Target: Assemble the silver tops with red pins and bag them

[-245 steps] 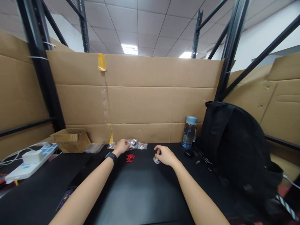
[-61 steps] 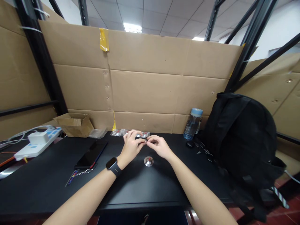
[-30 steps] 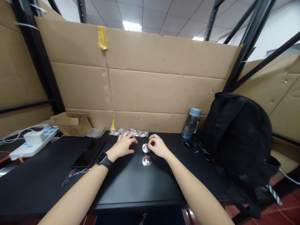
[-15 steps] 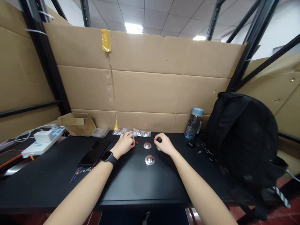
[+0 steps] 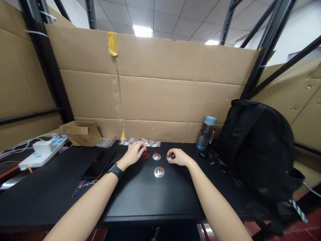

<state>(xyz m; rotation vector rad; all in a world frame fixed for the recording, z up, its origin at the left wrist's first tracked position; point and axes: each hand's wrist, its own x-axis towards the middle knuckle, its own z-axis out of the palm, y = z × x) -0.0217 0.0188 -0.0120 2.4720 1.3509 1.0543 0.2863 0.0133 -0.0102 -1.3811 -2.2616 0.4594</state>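
Two silver metal discs with small red parts on top lie on the black table (image 5: 150, 197): one disc (image 5: 159, 172) nearer me, another disc (image 5: 156, 156) farther back. My right hand (image 5: 178, 157) is closed round a third silver disc (image 5: 171, 156) just right of them. My left hand (image 5: 134, 153), a black watch on its wrist, rests with curled fingers at a little heap of red pieces (image 5: 145, 154). Several small clear bags with parts (image 5: 140, 142) lie behind the hands against the cardboard.
A blue-capped water bottle (image 5: 206, 132) and a large black backpack (image 5: 258, 150) stand at the right. A phone (image 5: 97, 164) and keyring (image 5: 81, 186) lie at left, with an open cardboard box (image 5: 80, 132) and a white power strip (image 5: 41, 152). Cardboard walls enclose the table.
My right hand let go of the second disc on the table and shifted right onto a third disc. My left hand stayed at the red pieces.
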